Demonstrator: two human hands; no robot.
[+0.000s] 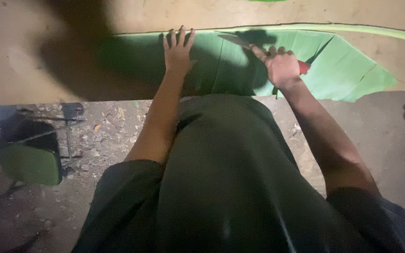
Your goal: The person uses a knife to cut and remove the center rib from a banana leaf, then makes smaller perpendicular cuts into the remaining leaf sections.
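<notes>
Dark green clothing point(230, 187) is seen nearest the lens, filling the lower middle of the view and hiding the table's near edge behind it; its lower part is cut off by the frame.

Left hand point(178, 50): laid flat with fingers spread on the banana leaf point(348, 65), nothing grasped.

Right hand point(282, 65): clenched around the red handle of a knife point(240, 41); only a small red patch of the handle is shown past the fist, and the blade is pointed up-left over the leaf.

Banana leaf: spread across the far part of the tan tabletop point(33, 70), torn along its right side; its left portion is lost in heavy shadow.

Ground point(113, 136): bare earth strewn with small debris is seen below the table. A blurred dark object with a green patch point(31, 161) at lower left cannot be identified.
</notes>
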